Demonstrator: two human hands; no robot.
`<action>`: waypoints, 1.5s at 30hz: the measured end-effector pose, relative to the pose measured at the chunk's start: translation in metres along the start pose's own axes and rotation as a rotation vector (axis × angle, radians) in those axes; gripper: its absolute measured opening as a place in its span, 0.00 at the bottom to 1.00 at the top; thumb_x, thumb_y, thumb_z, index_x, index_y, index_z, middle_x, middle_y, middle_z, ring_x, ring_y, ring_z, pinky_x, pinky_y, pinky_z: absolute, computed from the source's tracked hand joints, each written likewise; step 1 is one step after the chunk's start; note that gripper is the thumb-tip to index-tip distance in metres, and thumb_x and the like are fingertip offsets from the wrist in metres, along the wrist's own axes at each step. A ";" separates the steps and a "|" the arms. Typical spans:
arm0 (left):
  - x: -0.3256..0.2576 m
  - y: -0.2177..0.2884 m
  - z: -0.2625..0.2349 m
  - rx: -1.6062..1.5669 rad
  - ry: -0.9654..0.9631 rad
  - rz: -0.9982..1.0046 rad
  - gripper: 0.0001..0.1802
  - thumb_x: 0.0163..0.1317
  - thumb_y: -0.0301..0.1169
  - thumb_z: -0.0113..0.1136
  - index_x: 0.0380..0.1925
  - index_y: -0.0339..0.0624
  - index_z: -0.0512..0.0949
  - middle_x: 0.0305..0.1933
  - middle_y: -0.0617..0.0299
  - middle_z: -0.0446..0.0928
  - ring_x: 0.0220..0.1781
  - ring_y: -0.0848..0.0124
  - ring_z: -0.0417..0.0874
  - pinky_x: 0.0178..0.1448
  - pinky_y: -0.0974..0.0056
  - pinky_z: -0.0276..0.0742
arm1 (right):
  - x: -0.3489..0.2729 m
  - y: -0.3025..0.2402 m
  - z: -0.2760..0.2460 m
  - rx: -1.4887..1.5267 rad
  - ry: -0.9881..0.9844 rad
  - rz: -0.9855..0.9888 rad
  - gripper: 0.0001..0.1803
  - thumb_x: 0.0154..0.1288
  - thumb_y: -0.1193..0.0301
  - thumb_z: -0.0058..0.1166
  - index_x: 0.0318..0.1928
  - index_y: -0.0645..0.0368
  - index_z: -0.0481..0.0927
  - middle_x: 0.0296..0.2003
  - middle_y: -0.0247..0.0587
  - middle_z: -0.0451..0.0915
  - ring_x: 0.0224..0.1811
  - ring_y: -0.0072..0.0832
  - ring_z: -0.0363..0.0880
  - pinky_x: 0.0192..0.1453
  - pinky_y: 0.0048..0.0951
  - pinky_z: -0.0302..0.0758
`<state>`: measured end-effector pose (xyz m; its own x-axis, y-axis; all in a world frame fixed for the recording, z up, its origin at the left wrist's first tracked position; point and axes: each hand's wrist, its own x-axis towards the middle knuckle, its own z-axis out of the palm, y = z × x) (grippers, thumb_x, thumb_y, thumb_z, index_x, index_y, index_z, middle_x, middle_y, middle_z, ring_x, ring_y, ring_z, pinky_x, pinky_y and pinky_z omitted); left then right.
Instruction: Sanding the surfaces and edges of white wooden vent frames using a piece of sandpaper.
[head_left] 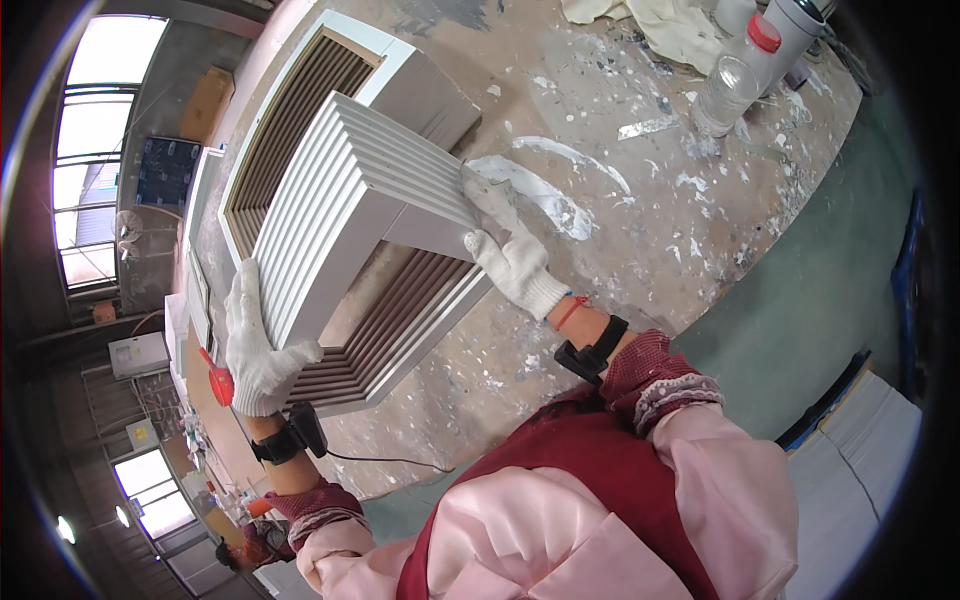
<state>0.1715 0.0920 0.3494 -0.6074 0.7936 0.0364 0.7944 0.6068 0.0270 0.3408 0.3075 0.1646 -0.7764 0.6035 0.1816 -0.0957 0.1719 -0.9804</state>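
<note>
A white ribbed, angled frame [315,215] stands on the paint-stained table between my hands. Its flat side has an opening, and shadowed brownish slats [420,320] show beyond it; I cannot tell whether they belong to the same piece. My left hand [260,355], in a white knit glove, grips the left end, fingers along the outer edge and thumb toward the opening. At the right end, my gloved right hand [515,265] has its thumb on the near face; its other fingers reach around behind. Right behind lies another white frame [405,65] with brownish slats.
At the back right stand a clear bottle with a red cap [730,90], a grey-white cylindrical container [795,35] and a crumpled pale cloth [665,30]. A flat metal strip [647,128] lies nearby. Beside my left wrist is a red object [218,380]. Another person [262,545] is at lower left.
</note>
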 end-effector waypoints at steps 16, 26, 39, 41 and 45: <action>0.001 0.006 0.002 -0.068 0.050 0.019 0.78 0.29 0.81 0.64 0.72 0.30 0.59 0.69 0.35 0.65 0.70 0.45 0.67 0.74 0.48 0.59 | 0.006 -0.009 0.013 0.269 0.035 0.018 0.36 0.74 0.48 0.37 0.76 0.51 0.57 0.78 0.40 0.53 0.81 0.32 0.47 0.83 0.39 0.42; 0.000 0.012 0.001 -0.087 -0.011 -0.081 0.78 0.28 0.83 0.62 0.74 0.36 0.58 0.72 0.37 0.62 0.73 0.44 0.64 0.75 0.47 0.58 | -0.009 0.018 0.006 -0.261 -0.012 0.051 0.39 0.76 0.44 0.24 0.77 0.52 0.52 0.79 0.43 0.46 0.82 0.36 0.39 0.84 0.37 0.34; 0.001 0.022 0.002 -0.033 -0.004 -0.049 0.77 0.29 0.81 0.62 0.75 0.37 0.57 0.72 0.34 0.62 0.70 0.46 0.68 0.72 0.49 0.62 | 0.011 0.026 0.019 0.995 -0.047 0.147 0.30 0.77 0.55 0.34 0.74 0.53 0.60 0.74 0.47 0.59 0.73 0.37 0.61 0.79 0.44 0.54; -0.001 0.025 -0.001 -0.031 -0.021 -0.080 0.78 0.29 0.82 0.61 0.75 0.37 0.57 0.72 0.34 0.62 0.69 0.46 0.68 0.72 0.49 0.62 | 0.011 0.030 0.008 0.417 -0.045 0.197 0.29 0.77 0.57 0.34 0.72 0.55 0.63 0.74 0.47 0.59 0.73 0.37 0.61 0.79 0.44 0.56; -0.002 0.028 -0.002 -0.086 -0.040 -0.125 0.78 0.28 0.82 0.62 0.75 0.38 0.57 0.71 0.35 0.63 0.69 0.45 0.69 0.71 0.49 0.63 | 0.066 -0.032 0.024 -0.002 0.113 -0.271 0.29 0.75 0.56 0.38 0.71 0.55 0.65 0.73 0.49 0.59 0.75 0.39 0.58 0.81 0.46 0.50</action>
<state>0.1945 0.1071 0.3518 -0.7000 0.7140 -0.0127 0.7084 0.6965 0.1142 0.2777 0.3229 0.2064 -0.6484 0.6180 0.4445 -0.2889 0.3404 -0.8948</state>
